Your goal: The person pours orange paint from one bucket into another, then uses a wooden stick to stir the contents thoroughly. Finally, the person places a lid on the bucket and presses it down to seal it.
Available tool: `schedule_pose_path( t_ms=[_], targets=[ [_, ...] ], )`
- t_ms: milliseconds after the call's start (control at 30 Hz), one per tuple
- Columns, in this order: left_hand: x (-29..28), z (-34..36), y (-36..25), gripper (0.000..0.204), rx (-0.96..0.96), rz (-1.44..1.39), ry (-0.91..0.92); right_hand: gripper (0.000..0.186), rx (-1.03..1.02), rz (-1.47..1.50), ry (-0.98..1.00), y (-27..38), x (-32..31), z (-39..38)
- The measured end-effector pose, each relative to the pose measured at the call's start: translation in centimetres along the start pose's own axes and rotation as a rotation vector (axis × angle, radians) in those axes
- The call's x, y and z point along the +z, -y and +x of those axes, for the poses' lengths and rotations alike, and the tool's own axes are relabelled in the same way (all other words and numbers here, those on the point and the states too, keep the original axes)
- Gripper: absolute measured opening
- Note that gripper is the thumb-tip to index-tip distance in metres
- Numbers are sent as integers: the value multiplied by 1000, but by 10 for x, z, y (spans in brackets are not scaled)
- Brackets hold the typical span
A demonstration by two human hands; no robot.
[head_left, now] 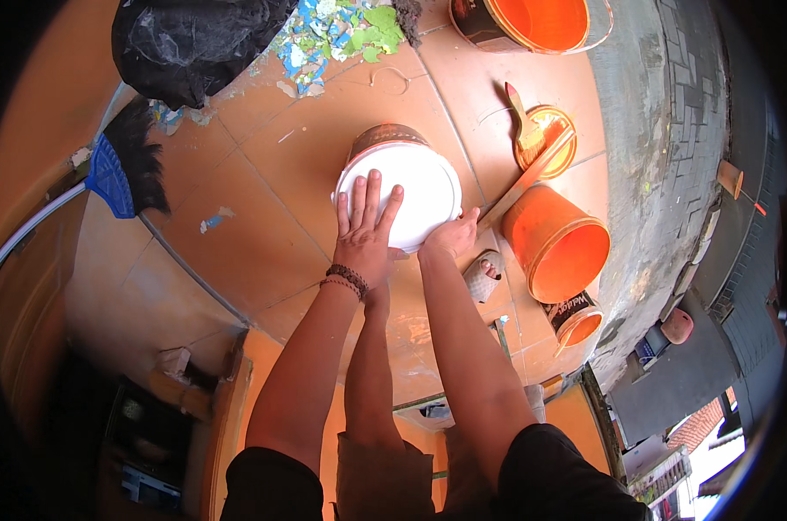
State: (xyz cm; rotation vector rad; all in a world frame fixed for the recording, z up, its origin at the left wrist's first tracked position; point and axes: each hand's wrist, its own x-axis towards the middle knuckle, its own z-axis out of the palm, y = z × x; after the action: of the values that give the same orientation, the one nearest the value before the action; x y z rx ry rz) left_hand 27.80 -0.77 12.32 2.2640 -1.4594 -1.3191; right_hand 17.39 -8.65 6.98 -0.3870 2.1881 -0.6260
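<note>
A paint bucket [387,136] with a white lid [421,193] is in front of me on the tiled floor. Its lid faces me, and some of its brown side shows beyond the far rim. My left hand [367,227] lies flat on the left part of the lid, fingers spread. At the lid's lower right edge my right hand [451,234] grips the bucket's rim; some of its fingers are hidden. Just right of that hand are a wooden stick [525,182] and an orange-coated bucket [541,226]. Bracelets circle my left wrist.
A paintbrush [524,130] rests on an orange-smeared lid [567,154]. Another orange-coated bucket [480,24] stands at the far right, a small paint can [578,323] nearer. A black plastic bag [189,48], paint flakes [346,35] and a blue broom [111,178] lie left. A slippered foot [483,276] is close by.
</note>
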Motion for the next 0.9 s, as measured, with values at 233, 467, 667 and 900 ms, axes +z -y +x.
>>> schedule_pose_path(
  t_ms=[233, 467, 667, 900],
  targets=[
    [-9, 1, -4, 101, -83, 18, 28, 56, -418, -393, 133, 35, 12, -17],
    [-8, 1, -1, 100, -43, 4, 7, 55, -759, -822, 164, 63, 43, -5],
    [27, 8, -8, 78, -366, -211, -551, 59, -829, -855, 79, 62, 45, -10],
    [36, 51, 7, 73, -1294, -1088, -897, 57, -786, -817, 198, 59, 49, -2]
  ],
)
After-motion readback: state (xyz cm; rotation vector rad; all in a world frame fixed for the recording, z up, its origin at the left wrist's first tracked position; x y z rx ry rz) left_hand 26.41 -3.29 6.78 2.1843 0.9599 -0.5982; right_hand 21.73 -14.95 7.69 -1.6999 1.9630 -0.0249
